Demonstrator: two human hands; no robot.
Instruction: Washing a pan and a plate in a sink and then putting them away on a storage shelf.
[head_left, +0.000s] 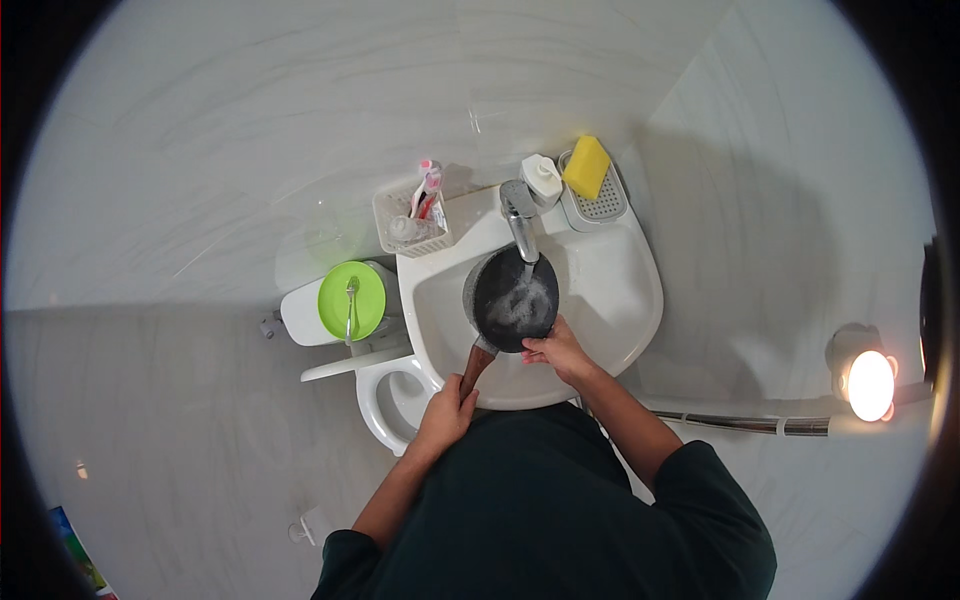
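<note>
Over a white washbasin (607, 322) I hold a dark saucepan (517, 300) under the chrome faucet (520, 217). Water runs from the spout into the pan, where white foam or bubbles show. My left hand (448, 412) is closed around the brown handle, near its end. With my right hand (556, 351) I hold the pan's near right rim, the thumb at the edge and the other fingers partly hidden beneath. A yellow sponge (587, 166) rests tilted on a perforated soap tray (600, 206) at the basin's back right corner, beside a white pump bottle (541, 180).
A white plastic basket (412, 244) with toothbrushes stands at the basin's back left corner. Farther left, a green plate (337, 304) bearing a fork (351, 300) lies on the toilet tank (298, 319). The toilet bowl (375, 412) adjoins the basin's left side; tiled walls rise behind and at right.
</note>
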